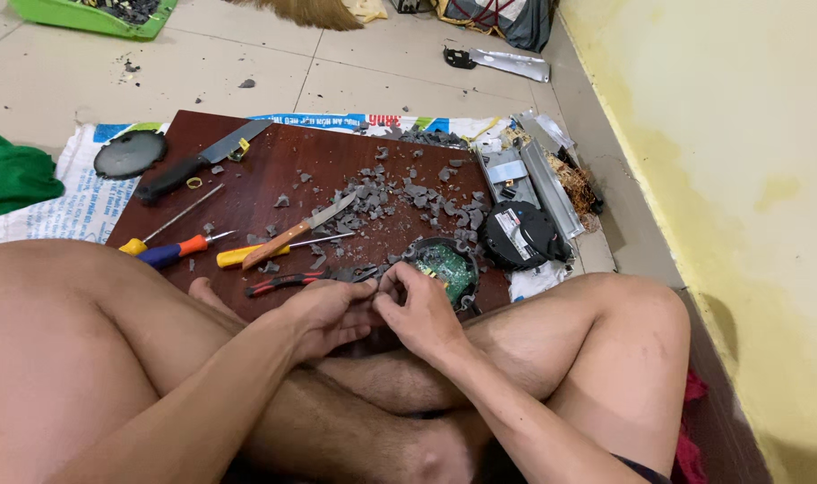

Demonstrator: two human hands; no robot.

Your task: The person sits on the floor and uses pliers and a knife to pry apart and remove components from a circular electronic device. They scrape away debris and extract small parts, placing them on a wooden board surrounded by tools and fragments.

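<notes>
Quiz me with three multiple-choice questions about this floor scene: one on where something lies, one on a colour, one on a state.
1. Where does the green-faced circuit board lie?
A. on the green cloth
B. in a round black housing by the right hand
C. in the green tray

2. The wooden-handled knife rests on a board of what colour?
A. dark red-brown
B. white
C. blue

3. How are the hands?
A. wide apart
B. together over a small part
C. on the cleaver

B: it sits beside the right hand.
A: reddish-brown surface.
B: the left hand meets the right.
</notes>
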